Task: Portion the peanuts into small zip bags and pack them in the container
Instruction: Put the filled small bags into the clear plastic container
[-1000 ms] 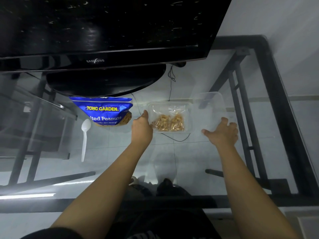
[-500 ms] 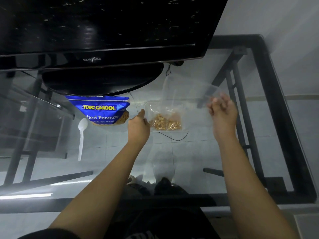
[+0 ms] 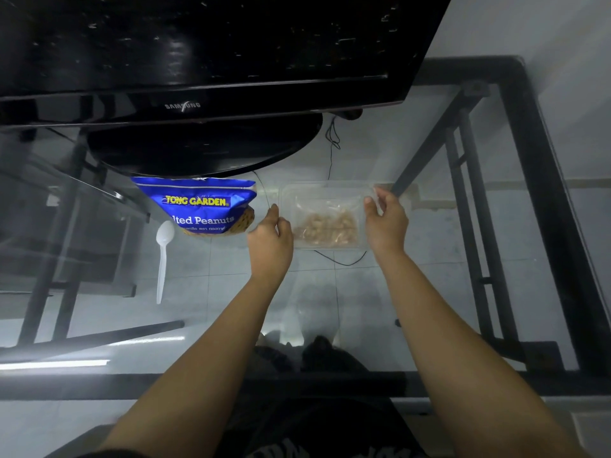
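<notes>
A clear plastic container (image 3: 288, 223) sits on the glass table (image 3: 205, 302), holding small zip bags of peanuts (image 3: 327, 226). A clear lid (image 3: 330, 195) lies over the container, so the peanuts look hazy through it. My left hand (image 3: 271, 239) grips the container's left side, thumb up along the edge. My right hand (image 3: 385, 219) pinches the lid at its right edge. A blue Tong Garden salted peanuts bag (image 3: 198, 206) stands just left of my left hand.
A white plastic spoon (image 3: 162, 252) lies left of the blue bag. A black TV (image 3: 198, 61) on its oval base (image 3: 205, 150) stands close behind. The table's black metal frame (image 3: 545, 200) runs along the right side. A thin cable (image 3: 340, 261) shows below the glass.
My right hand picked the lid up from the table at the right, swung it over and lowered it onto the container. My left hand stayed on the container's left side.
</notes>
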Action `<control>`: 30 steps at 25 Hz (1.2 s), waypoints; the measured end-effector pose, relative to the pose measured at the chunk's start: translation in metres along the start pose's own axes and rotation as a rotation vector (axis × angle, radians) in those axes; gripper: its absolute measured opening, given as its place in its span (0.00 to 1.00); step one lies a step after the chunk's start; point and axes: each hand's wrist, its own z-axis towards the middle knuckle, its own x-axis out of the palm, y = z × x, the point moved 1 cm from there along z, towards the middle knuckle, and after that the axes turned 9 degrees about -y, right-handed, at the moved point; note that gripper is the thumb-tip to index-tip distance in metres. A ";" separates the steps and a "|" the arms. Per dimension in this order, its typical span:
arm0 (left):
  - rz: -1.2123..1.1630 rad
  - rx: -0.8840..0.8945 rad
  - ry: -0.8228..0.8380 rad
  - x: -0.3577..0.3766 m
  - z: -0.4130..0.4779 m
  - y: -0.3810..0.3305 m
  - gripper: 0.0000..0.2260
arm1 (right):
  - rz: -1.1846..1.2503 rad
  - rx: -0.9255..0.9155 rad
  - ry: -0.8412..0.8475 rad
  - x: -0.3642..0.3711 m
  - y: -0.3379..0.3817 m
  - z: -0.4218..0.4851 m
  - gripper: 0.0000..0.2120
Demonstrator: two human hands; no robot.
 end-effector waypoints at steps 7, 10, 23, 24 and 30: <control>0.044 0.029 -0.054 0.007 -0.002 0.012 0.16 | -0.037 -0.065 0.033 -0.002 -0.018 -0.004 0.19; 0.039 0.034 -0.055 0.007 0.000 0.015 0.15 | -0.076 -0.129 0.047 -0.006 -0.023 -0.006 0.19; 0.042 0.081 -0.077 0.001 -0.006 0.019 0.14 | -0.193 -0.321 0.028 -0.004 -0.036 -0.005 0.18; 0.041 0.081 -0.066 0.001 -0.005 0.020 0.14 | -0.198 -0.319 0.029 -0.004 -0.036 -0.005 0.18; 0.019 0.044 0.053 -0.010 -0.001 0.021 0.15 | -0.233 -0.213 0.091 -0.009 -0.028 -0.013 0.20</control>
